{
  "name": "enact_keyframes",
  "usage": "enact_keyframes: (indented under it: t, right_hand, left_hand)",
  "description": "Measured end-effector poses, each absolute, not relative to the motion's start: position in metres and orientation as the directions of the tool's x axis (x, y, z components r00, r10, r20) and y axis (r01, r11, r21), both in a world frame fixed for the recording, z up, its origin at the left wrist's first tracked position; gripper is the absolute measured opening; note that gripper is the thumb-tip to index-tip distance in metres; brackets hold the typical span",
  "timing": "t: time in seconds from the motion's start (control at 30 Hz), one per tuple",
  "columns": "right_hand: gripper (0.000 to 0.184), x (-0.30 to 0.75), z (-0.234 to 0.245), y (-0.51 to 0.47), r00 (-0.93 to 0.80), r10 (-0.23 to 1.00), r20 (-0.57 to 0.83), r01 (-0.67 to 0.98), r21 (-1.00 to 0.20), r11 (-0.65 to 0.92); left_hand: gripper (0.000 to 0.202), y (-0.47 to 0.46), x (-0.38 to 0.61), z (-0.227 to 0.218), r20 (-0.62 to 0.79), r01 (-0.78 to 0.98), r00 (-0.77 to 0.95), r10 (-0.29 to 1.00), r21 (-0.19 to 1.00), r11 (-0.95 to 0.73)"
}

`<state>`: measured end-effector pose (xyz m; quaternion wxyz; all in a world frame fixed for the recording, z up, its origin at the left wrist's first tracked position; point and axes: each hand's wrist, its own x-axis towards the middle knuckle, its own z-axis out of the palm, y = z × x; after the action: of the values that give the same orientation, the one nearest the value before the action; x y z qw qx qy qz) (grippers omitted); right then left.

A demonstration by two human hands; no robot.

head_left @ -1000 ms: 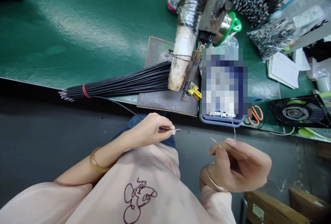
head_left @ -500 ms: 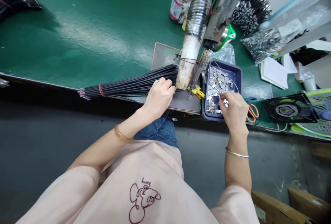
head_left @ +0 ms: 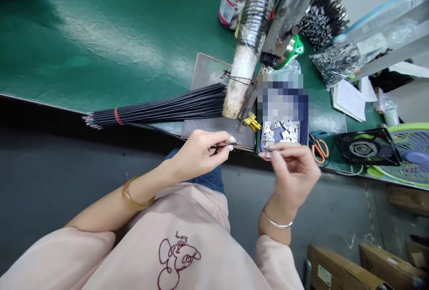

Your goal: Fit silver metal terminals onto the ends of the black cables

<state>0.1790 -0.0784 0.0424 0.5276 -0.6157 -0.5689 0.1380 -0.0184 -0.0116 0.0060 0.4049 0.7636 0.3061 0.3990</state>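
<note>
My left hand pinches a black cable close to its stripped end, in front of the bench edge. Across a small gap, my right hand grips a small metal connector between thumb and fingers. Behind that hand sits a dark blue tray with many small metal connectors in it; its upper part is blurred out. Left of the tray, a bundle of black cables lies on the bench, tied by a red band.
A white-tipped hose and a metal soldering iron stand reach down over a grey board. Orange-handled scissors, a black fan and a plastic cup are on the green bench. Cardboard boxes stand on the floor.
My left hand has come off the bundle toward me with one cable. My right hand has left the tray's inside, moving left and toward me with a connector. The view has shifted slightly.
</note>
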Motion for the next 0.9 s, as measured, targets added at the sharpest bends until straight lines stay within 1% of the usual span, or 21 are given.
enact_keyframes:
  t: [0.07,0.13,0.2,0.27,0.4,0.5,0.6,0.67,0.77,0.83,0.9]
  right_hand:
    - [0.005,0.164,0.030,-0.078,0.273,0.848,0.454,0.573,-0.785,0.235]
    - [0.007,0.154,0.017,-0.075,0.241,0.856,0.457,0.597,-0.765,0.241]
    - [0.011,0.149,0.007,-0.071,0.223,0.881,0.418,0.565,-0.791,0.233]
    - [0.011,0.146,0.002,-0.067,0.220,0.899,0.379,0.513,-0.829,0.223]
    - [0.010,0.146,0.000,-0.065,0.233,0.904,0.358,0.473,-0.854,0.217]
    - [0.008,0.147,-0.002,-0.065,0.238,0.914,0.328,0.440,-0.875,0.200]
    - [0.008,0.149,-0.004,-0.065,0.226,0.912,0.343,0.466,-0.860,0.208]
    - [0.011,0.150,-0.005,-0.065,0.191,0.885,0.425,0.556,-0.790,0.259]
    - [0.018,0.152,-0.004,-0.067,0.088,0.832,0.548,0.713,-0.618,0.332]
    - [0.022,0.153,-0.003,-0.069,0.029,0.818,0.575,0.778,-0.526,0.343]
    - [0.024,0.154,-0.002,-0.071,-0.003,0.817,0.577,0.811,-0.477,0.339]
  left_hand:
    - [0.011,-0.011,-0.016,0.008,0.194,0.116,0.497,0.846,0.951,-0.286]
    - [0.010,-0.009,-0.014,0.009,0.085,0.079,0.507,0.858,0.986,-0.144]
    - [0.011,-0.008,-0.013,0.008,0.039,0.058,0.511,0.859,0.995,-0.079]
    - [0.011,-0.008,-0.011,0.006,0.032,0.055,0.509,0.860,0.996,-0.070]
    - [0.012,-0.008,-0.009,0.002,0.038,0.080,0.495,0.868,0.993,-0.089]
    - [0.013,-0.009,-0.009,-0.001,0.071,0.111,0.479,0.875,0.984,-0.140]
    - [0.014,-0.009,-0.009,-0.003,0.105,0.123,0.475,0.874,0.975,-0.185]
    - [0.013,-0.009,-0.009,-0.003,0.127,0.122,0.465,0.876,0.971,-0.205]
    - [0.010,-0.009,-0.007,-0.003,0.202,0.154,0.432,0.879,0.944,-0.293]
    - [0.010,-0.010,-0.006,-0.004,0.287,0.201,0.418,0.862,0.896,-0.396]
    - [0.010,-0.011,-0.005,-0.005,0.375,0.237,0.419,0.827,0.834,-0.498]
